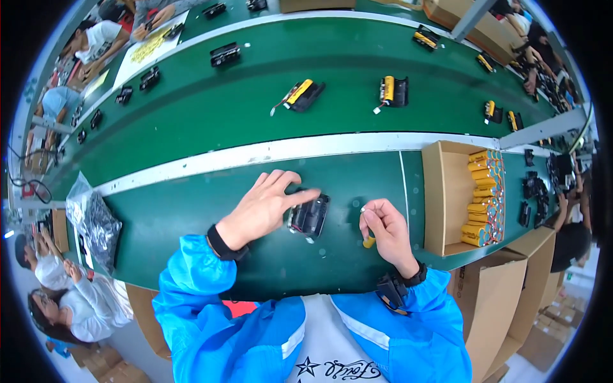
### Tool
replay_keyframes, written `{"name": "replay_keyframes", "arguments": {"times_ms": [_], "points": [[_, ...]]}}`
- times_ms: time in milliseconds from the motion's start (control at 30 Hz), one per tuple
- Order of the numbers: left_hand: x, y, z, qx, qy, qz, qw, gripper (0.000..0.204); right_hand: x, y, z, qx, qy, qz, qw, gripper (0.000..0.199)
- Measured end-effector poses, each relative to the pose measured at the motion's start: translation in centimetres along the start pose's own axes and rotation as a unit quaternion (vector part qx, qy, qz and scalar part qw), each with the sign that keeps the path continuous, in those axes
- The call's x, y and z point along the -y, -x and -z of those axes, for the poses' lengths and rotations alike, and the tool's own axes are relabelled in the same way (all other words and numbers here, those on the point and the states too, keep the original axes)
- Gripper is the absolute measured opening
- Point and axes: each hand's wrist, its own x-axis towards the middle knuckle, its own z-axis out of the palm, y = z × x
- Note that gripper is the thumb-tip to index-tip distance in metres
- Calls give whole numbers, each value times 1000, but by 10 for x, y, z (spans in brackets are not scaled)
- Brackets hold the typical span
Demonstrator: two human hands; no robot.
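My left hand (265,204) rests on a black plastic battery housing (310,217) lying on the green work surface, fingers spread over its left and top side. My right hand (383,231), just right of the housing, is closed around a yellow cylindrical battery cell (369,241) whose end pokes out below the fingers. Both forearms wear blue sleeves with black wristbands.
An open cardboard box (447,191) at the right holds several yellow battery cells (484,198). A green conveyor belt (255,108) beyond the white rail carries black housings with yellow cells (303,94). A plastic bag of dark parts (96,220) lies at the left. Other people work around.
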Motion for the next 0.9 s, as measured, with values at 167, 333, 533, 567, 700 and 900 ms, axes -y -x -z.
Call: {"name": "replay_keyframes", "arguments": {"times_ms": [167,333,533,567,700,900], "points": [[-50,13,-32,-229,73,261,935,32,4,-3,-21,49,58,-34,997,11],[-68,19,-31,-282,179,157,929,19,4,2,-40,142,61,-53,987,14],[-58,28,-31,-264,267,77,924,9,4,8,-54,180,20,-75,981,15],[-57,29,-31,-245,274,98,925,11,-1,10,-57,165,29,-50,985,15],[-53,30,-35,-226,265,143,927,21,-4,13,-64,127,70,-47,988,15],[-43,30,-51,-206,62,241,946,45,-7,3,-64,102,-52,-142,983,16]]}}
